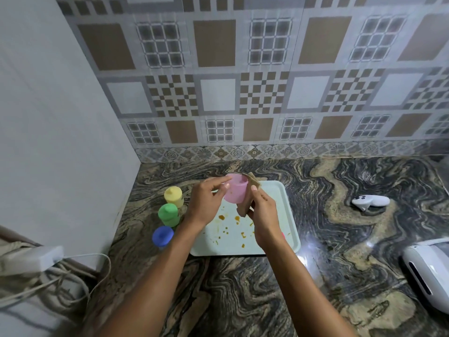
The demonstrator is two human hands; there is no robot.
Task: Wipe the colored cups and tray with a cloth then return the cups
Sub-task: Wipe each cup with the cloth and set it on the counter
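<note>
A tray lies on the counter. Three cups stand in a row at its nine o'clock, on the counter. Both hands hold a fourth cup and cloth above the tray. A controller lies at three o'clock, well apart.

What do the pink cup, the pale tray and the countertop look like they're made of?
The small pink cup looks like matte plastic: uniform opaque colour, no glare. The pale green rectangular tray is probably plastic too, with a smooth moulded rim and rounded corners. The dark swirled countertop looks like polished stone, likely granite, mirroring a bright light.
</note>
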